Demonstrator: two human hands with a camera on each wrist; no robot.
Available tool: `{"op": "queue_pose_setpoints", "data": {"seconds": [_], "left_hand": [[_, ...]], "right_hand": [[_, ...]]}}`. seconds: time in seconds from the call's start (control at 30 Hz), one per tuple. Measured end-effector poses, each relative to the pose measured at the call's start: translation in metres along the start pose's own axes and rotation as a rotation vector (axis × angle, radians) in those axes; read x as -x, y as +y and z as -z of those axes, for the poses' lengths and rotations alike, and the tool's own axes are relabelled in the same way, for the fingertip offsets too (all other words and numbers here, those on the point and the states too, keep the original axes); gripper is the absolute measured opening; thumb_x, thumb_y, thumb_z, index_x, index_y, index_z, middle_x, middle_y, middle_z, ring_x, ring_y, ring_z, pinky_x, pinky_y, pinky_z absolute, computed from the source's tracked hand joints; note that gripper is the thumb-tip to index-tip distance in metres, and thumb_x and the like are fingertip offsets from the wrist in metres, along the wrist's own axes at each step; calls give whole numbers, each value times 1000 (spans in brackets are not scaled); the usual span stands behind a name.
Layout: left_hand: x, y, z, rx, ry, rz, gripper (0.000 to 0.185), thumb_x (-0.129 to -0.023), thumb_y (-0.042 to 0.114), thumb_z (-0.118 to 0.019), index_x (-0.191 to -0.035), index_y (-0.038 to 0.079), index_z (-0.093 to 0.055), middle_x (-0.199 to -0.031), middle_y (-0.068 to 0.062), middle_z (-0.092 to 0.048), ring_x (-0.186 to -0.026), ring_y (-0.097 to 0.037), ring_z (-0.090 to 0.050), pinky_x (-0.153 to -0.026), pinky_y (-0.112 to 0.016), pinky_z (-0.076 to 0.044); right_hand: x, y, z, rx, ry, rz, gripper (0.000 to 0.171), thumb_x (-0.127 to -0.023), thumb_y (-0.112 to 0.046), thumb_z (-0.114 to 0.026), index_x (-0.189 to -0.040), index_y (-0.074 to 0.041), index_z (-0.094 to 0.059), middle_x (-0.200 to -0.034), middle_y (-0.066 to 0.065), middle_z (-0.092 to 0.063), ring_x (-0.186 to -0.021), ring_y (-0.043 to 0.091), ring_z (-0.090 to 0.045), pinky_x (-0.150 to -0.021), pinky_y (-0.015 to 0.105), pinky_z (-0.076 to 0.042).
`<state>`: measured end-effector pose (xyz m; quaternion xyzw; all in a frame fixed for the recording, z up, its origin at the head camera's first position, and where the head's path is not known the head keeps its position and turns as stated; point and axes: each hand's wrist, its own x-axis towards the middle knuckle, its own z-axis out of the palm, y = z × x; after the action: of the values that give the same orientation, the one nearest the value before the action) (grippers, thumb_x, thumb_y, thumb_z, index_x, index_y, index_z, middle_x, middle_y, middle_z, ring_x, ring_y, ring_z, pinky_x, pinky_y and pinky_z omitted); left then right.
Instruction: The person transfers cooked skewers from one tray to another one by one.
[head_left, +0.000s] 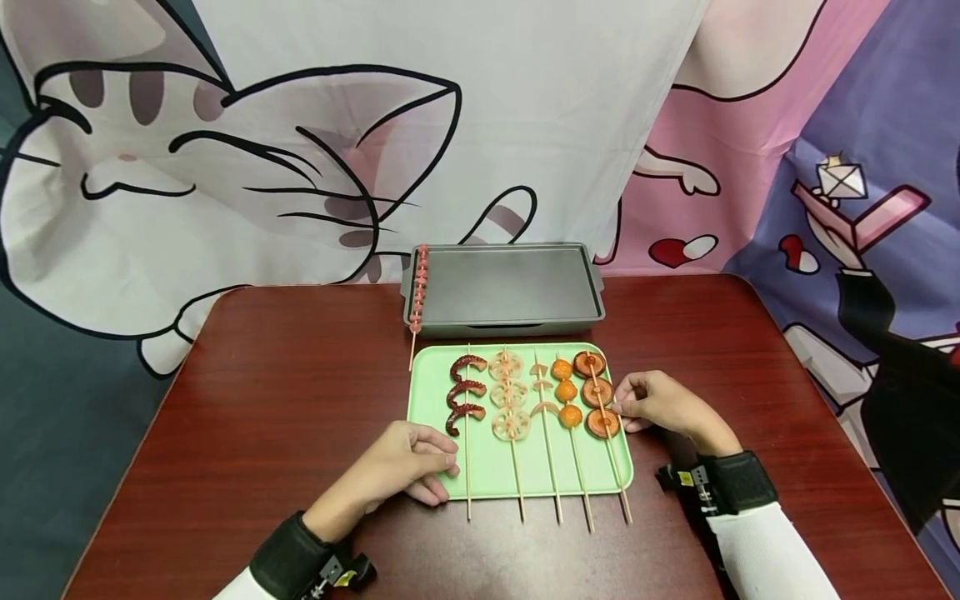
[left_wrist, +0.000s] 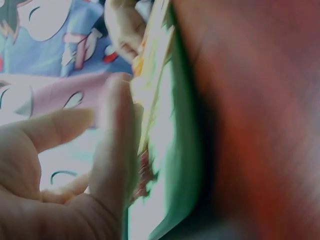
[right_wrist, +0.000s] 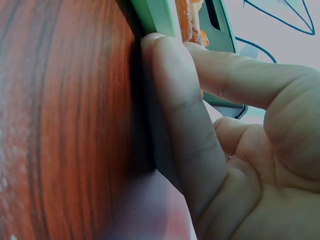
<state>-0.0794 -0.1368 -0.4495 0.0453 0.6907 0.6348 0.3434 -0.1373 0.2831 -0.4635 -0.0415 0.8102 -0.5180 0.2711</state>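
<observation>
Left hand: the left hand (head_left: 405, 467) is resting on the dark red surface (head_left: 247, 417) at the near left corner of the green tray (head_left: 435, 379); its grip is loosely curled, fingertips touching the tray's edge beside the octopus skewer (head_left: 466, 408), pinching nothing that shows.
Right hand: the right hand (head_left: 660, 404) is lying at the tray's right edge, fingers bent; its fingertips are touching the edge next to the mushroom skewer (head_left: 600, 400). Whether the grip is pinching the skewer, I cannot tell.
Green tray: it is sitting on the surface between both hands, carrying five skewers side by side, sticks pointing toward the person.
Other skewers: lotus root skewer (head_left: 509, 400), pale skewer (head_left: 542, 392) and orange ball skewer (head_left: 567, 393) are lying between the two outer ones.
Grey pan: the grey pan (head_left: 510, 287) is standing just behind the tray, with one pink skewer (head_left: 420, 292) lying along its left side.
</observation>
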Motion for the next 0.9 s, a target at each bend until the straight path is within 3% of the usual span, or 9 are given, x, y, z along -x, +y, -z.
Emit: {"op": "queue_pose_setpoints", "data": {"seconds": [0.17,0.27,0.37,0.6,0.8,0.9], "left_hand": [[4,9,15,-10,-19,-77,44,-98,11,-69,-129,-19,-57,-110,-30,-73,-80,-22,-77,-78,-40,-66],[4,12,23,-33,-43,-139,51,-99,13,-68,-136,-19,-52,-122,-33,-69,-98,-30,-76,-90,-45,-64],[1,14,31,-26,-70,-160,57,-101,14,-66,-144,-16,-44,-135,-32,-63,-116,-37,-70,-100,-46,-60],[-7,11,53,193,-156,-199,63,-106,11,-55,-155,-16,-24,-152,-36,-43,-134,-40,-58,-105,-37,-57],[-11,11,70,371,-179,-269,55,-111,12,-45,-153,-18,-25,-144,-20,-61,-129,-29,-65,-107,-38,-55],[-14,12,75,429,-145,-273,58,-112,16,-45,-152,-20,-24,-139,-18,-65,-126,-30,-66,-107,-38,-55]], "right_hand": [[1,0,0,0,-2,1,10,-95,6,-60,-102,13,-59,-86,11,-66,-74,16,-67,-66,30,-65],[1,0,0,-4,-2,4,10,-96,6,-60,-102,13,-59,-85,11,-66,-74,16,-67,-66,29,-65],[1,0,-1,-6,-1,-1,10,-96,5,-61,-102,12,-60,-85,10,-66,-74,15,-67,-66,29,-65],[0,-1,-2,-5,-3,-1,10,-97,3,-62,-102,11,-60,-84,9,-65,-74,15,-66,-65,28,-65],[0,1,0,-9,-4,5,10,-96,5,-61,-102,13,-59,-85,11,-66,-73,15,-66,-66,29,-65],[0,2,0,-8,-7,9,10,-95,5,-61,-102,13,-59,-85,10,-67,-73,14,-67,-66,29,-65]]}}
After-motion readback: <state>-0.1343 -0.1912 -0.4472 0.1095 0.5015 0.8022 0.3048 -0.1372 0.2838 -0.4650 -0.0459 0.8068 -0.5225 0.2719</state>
